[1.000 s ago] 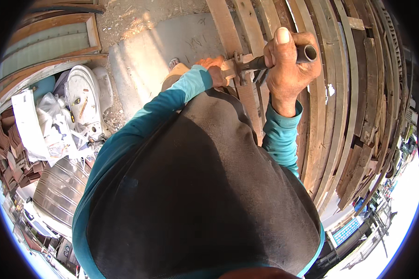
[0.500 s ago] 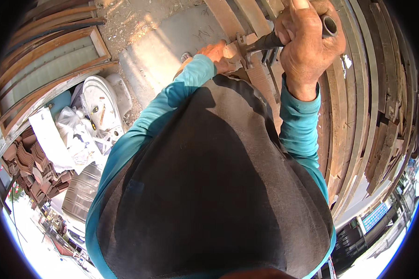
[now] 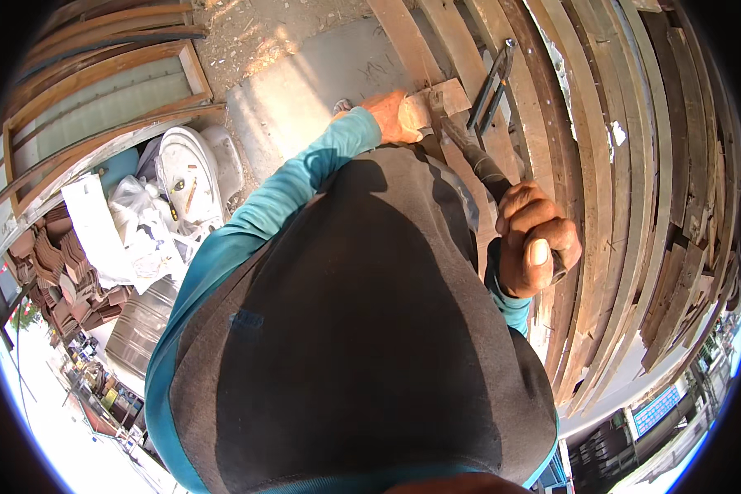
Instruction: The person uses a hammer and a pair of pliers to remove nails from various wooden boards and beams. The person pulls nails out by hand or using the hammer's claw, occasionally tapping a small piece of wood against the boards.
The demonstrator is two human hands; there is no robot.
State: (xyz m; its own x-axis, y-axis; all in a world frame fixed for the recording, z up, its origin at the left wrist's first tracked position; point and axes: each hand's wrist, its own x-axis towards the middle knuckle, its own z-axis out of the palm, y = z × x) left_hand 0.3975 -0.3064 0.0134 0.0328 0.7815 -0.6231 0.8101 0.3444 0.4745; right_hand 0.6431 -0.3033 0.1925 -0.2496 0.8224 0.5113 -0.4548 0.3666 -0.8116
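Observation:
My right hand [image 3: 538, 239] is wrapped round the dark handle of a hammer [image 3: 479, 156], low and close to my body on the right. The hammer's head lies at a short piece of wood [image 3: 451, 96]; whether it touches cannot be made out. My left hand [image 3: 393, 117] is closed on the left end of that wood piece, its fingertips partly hidden. Just right of the wood, a pair of dark-handled pincers [image 3: 494, 86] rests across the planks [image 3: 514, 74].
Long boards [image 3: 626, 206] are stacked to the right, some with nails sticking out. A framed window panel [image 3: 99, 95], a white basin [image 3: 188, 177], plastic bags [image 3: 136, 214] and brown roof tiles [image 3: 70, 267] lie to the left. Beyond my left hand is a concrete slab [image 3: 280, 107].
My right hand has swung down and toward my body with the hammer, uncovering the pincers. My left hand stays at the wood piece. The view has shifted slightly.

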